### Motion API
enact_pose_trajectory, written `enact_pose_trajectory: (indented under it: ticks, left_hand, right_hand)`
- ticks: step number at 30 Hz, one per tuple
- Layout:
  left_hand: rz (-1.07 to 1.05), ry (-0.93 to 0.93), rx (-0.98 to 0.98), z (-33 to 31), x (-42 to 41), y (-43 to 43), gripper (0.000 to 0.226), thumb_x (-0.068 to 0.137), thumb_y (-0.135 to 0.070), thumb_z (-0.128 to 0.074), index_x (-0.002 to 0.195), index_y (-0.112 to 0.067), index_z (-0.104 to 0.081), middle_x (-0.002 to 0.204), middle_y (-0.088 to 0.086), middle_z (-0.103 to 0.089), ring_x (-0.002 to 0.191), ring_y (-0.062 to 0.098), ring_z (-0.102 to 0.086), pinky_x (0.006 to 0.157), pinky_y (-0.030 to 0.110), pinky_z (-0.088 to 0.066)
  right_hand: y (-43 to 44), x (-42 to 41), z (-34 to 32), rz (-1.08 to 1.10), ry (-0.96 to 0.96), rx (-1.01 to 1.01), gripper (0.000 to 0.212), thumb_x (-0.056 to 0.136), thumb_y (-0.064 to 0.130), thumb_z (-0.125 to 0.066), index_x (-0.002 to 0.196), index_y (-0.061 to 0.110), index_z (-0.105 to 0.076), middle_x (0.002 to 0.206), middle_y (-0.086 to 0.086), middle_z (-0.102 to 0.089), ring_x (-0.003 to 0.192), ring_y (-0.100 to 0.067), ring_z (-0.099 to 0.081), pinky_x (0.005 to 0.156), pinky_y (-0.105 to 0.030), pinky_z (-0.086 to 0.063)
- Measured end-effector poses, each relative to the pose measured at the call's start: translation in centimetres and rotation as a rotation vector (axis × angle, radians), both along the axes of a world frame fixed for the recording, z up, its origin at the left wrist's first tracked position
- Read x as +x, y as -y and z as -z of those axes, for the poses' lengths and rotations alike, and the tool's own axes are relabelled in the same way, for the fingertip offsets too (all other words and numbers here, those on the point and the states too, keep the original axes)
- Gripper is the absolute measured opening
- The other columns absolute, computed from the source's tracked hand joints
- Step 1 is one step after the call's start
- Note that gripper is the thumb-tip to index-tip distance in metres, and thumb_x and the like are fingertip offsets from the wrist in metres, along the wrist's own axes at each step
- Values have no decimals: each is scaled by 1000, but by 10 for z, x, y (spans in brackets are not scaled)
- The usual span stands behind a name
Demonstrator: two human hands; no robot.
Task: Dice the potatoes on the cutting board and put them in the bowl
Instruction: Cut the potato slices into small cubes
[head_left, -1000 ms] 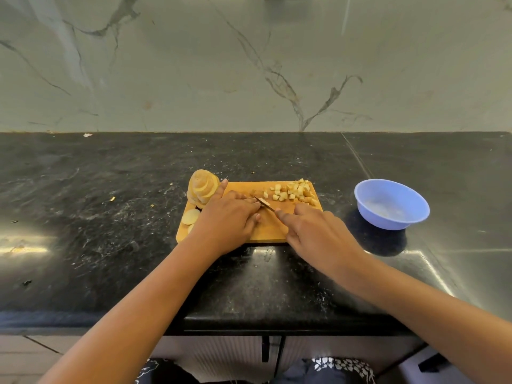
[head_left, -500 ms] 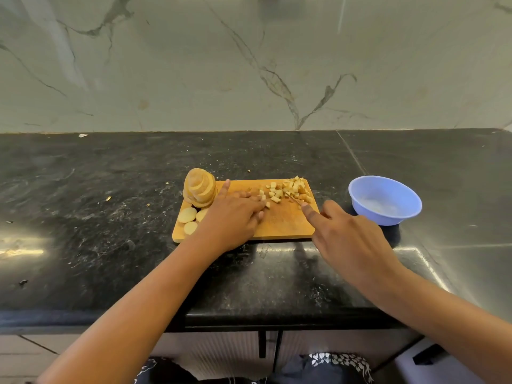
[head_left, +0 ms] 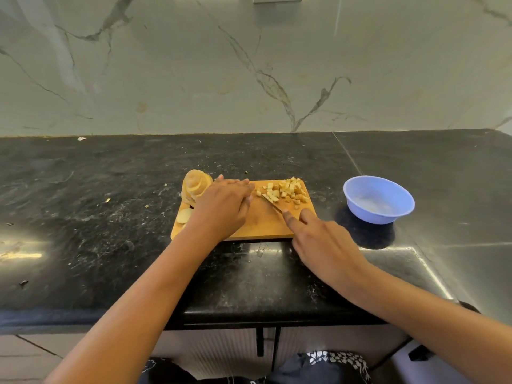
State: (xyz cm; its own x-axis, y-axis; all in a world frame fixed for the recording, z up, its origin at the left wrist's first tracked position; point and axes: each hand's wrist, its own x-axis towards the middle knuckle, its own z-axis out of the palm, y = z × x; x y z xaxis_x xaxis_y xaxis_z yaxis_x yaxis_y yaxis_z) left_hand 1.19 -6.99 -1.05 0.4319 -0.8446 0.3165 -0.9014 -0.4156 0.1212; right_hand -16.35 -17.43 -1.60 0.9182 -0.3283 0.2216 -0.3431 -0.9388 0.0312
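1. Mostly, the diced potato (head_left: 288, 191) sits heaped at the far right corner of the cutting board (head_left: 260, 225). A fanned stack of slices (head_left: 195, 185) stands at the far left corner, with loose slices (head_left: 184, 216) nearer.
2. Touching the heap's near edge is the knife (head_left: 273, 203). The right hand (head_left: 324, 239) has its grip wrapped round the handle, forefinger along the spine.
3. Beside it the left hand (head_left: 221, 209) lies flat on the board, fingers straight, grip slack, holding nothing visible.
4. Risks: those fingertips lie near the blade, so a slip could nick them. Dice by the board's edge could spill onto the counter (head_left: 110, 217).
5. Right of the board, the bowl (head_left: 378, 214) shows no potato inside.
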Motion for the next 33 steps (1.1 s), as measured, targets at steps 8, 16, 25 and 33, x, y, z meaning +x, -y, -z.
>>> enact_pose_trajectory:
  ticks: [8,16,25,33]
  left_hand:
    - [-153,-93,253,-1,-7,29,48,102,-19,-35,149,-16,-25,153,7,-30,134,25,-37,105,36,-36]
    - [-17,-297,214,4,-14,43,46,103,-19,-31,149,-25,-27,153,-1,-32,129,25,-43,103,40,-40]
    - [-14,-551,-155,-1,-4,17,47,101,-11,-34,146,-26,-34,137,5,-53,84,1,-50,75,16,-37]
    - [-69,-412,-85,-1,-7,17,45,102,-15,-33,146,-22,-35,141,6,-50,104,19,-57,82,23,-41]
  right_hand:
    - [14,-19,-1,37,54,-29,54,99,27,-42,149,21,-24,108,-1,-47,62,-15,-39,46,-21,-22]
    - [31,-35,5,2,198,20,46,75,7,-72,121,7,-63,69,5,-35,37,-15,-39,34,-22,-22]
    - [15,-19,6,-95,165,4,49,81,16,-68,129,12,-58,83,-4,-56,44,-11,-31,38,-17,-15]
    - [19,6,2,-8,25,-54,52,102,22,-33,151,21,-16,125,-6,-43,80,-22,-59,61,-32,-47]
